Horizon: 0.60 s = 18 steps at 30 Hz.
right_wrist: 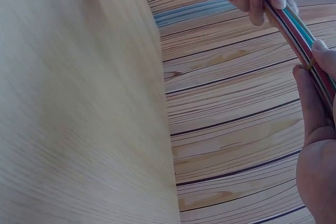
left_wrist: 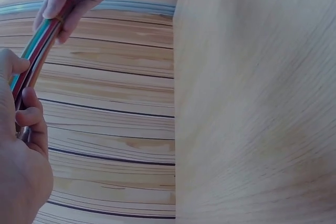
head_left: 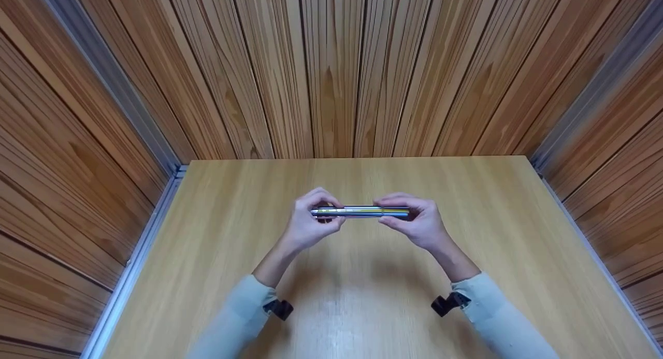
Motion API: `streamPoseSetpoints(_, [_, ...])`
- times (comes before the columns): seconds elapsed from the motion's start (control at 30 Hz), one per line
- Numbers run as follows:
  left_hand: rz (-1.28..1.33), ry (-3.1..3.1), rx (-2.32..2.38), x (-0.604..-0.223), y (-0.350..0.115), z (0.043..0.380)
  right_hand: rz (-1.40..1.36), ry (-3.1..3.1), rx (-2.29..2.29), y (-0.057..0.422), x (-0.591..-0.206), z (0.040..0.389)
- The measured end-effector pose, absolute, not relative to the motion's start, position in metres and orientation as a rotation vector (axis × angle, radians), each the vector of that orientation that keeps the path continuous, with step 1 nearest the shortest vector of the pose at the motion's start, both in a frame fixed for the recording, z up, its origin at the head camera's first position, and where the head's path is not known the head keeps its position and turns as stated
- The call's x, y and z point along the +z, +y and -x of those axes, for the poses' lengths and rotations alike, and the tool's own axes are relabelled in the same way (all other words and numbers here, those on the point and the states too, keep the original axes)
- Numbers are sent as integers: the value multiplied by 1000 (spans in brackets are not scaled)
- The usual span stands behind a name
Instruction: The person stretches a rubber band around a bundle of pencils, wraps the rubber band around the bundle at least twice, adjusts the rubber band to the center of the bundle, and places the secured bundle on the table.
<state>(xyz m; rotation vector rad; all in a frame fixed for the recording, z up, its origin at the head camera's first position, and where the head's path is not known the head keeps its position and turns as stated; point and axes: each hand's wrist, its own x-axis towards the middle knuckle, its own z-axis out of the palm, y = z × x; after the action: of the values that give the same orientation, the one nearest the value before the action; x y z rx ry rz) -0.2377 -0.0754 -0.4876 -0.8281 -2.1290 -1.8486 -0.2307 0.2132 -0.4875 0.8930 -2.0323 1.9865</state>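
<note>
One bundle of slim coloured rods (head_left: 361,211), yellowish band (right_wrist: 310,64) round it, held in midair. Your left hand (head_left: 306,223) pinches left end; your right hand (head_left: 426,221) grips right end, thumbs nearest you. Wooden table (head_left: 207,234) below, plank wall (head_left: 331,79) beyond.

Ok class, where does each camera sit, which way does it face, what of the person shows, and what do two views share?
Head: on the head, facing forward and down at the table and plank wall; left hand, right hand and sleeves show.
Left wrist: on that wrist, facing the plank wall across the table; left hand nearest, right hand beyond.
Right wrist: on that wrist, facing likewise; right hand nearest, left hand beyond.
Shared: both wrist views show the two hands holding one coloured bundle.
</note>
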Motion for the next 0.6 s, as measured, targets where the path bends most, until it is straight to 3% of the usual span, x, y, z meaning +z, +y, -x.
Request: streamPoseSetpoints(0.6, [773,-2119,-1889,-494,-73,235,-722,-2142,1984,211,-480,225])
